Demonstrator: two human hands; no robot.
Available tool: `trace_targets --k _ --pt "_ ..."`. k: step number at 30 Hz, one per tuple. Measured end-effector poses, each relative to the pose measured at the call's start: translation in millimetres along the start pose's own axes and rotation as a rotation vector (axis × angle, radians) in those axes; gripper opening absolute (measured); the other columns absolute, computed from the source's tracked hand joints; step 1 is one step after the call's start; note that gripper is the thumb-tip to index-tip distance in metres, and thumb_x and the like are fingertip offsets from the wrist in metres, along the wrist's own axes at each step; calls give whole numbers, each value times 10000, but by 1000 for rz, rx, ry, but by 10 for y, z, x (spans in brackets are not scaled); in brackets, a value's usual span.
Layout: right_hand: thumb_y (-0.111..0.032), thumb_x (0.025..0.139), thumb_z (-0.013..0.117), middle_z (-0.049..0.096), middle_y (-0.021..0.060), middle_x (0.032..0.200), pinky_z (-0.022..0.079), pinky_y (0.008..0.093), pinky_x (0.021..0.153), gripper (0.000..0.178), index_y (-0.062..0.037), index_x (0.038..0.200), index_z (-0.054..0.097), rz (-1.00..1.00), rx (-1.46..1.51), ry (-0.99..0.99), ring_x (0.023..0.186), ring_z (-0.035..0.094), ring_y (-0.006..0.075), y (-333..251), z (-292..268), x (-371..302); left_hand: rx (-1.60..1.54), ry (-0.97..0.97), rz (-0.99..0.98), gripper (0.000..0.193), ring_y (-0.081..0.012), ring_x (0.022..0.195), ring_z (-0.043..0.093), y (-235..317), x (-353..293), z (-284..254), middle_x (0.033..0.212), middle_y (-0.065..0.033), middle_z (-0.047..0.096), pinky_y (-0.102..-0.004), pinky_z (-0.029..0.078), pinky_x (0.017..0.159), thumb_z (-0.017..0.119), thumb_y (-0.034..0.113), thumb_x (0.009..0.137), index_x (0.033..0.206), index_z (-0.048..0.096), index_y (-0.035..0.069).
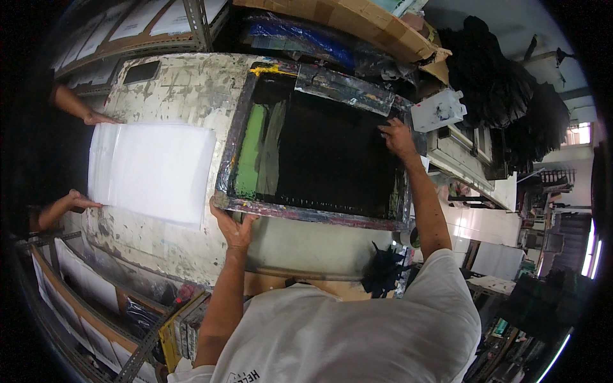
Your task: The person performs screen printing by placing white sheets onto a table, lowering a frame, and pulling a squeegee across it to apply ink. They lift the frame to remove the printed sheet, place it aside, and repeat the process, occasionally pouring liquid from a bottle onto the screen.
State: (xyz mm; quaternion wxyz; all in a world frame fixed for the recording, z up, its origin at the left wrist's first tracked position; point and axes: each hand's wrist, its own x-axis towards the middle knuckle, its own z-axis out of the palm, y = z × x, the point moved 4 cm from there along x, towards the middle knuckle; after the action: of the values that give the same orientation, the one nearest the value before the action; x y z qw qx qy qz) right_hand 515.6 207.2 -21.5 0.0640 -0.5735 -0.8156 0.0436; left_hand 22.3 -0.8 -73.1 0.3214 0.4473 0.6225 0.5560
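A screen printing frame (306, 214) with a dark, ink-stained border lies over a paint-smeared table. Black ink (338, 153) covers most of its mesh, with a green strip (249, 150) along the left side. My left hand (233, 230) grips the frame's near left corner. Over the far right of the mesh, my right hand (400, 139) has its fingers curled closed; what they hold, if anything, is lost against the black. Just beyond those fingers, a long ink-stained flat bar (345, 89) rests across the frame's far edge.
At the left, another person's hands (99, 119) (82, 200) hold a white sheet stack (153, 172) on the table (172, 83). Shelves with paper (76, 281) stand at the near left. A white plastic container (439, 110) sits beyond my right hand. Black cloth (385, 268) hangs by the near edge.
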Motion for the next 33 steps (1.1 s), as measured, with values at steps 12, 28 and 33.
trace_targets --k 12,28,33 --pt "-17 743 620 609 268 1028 473 491 955 311 29 1042 693 114 -103 228 1016 562 431 -296 -182 96 -42 -14 -42 1250 -309 1260 450 43 19 7 1380 -208 432 -404 344 1114 922 438 649 1498 150 -57" --pt "-20 681 624 609 217 883 471 478 811 241 33 908 688 119 -76 403 885 556 388 -430 -284 150 45 -29 -2 1185 -318 1253 460 108 33 12 1369 -207 442 -398 348 1112 909 374 669 1491 174 -61" --pt "-48 723 649 629 202 912 468 471 877 300 -7 1015 703 125 -85 377 945 562 384 -515 -286 -62 38 -12 12 1156 -340 1294 429 -35 5 -16 1411 -232 415 -417 313 1132 879 330 694 1506 150 -53"
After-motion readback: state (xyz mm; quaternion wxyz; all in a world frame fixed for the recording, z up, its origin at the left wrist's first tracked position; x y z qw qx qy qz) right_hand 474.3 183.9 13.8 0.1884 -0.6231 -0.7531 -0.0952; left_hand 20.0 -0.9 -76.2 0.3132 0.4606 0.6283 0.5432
